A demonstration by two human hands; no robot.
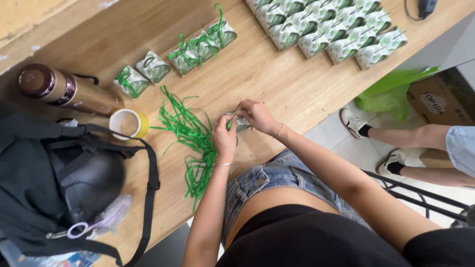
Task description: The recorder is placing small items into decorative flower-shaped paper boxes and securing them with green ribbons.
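Note:
Both my hands work on one small white-and-green patterned box [242, 123] near the front edge of the wooden table [277, 84]. My left hand [225, 137] pinches a green ribbon end at the box. My right hand [256, 116] grips the box and ribbon from the other side. A loose heap of green ribbon strips [190, 136] lies just left of my left hand. Several similar boxes tied with green ribbon [185, 52] stand in a row further back.
Several untied patterned boxes [329, 27] stand in rows at the back right. A yellow tape roll [128, 123], a brown bottle [64, 91] and a black bag with a helmet [69, 178] sit left. Another person's legs [410, 148] and a green bag [391, 91] are on the floor right.

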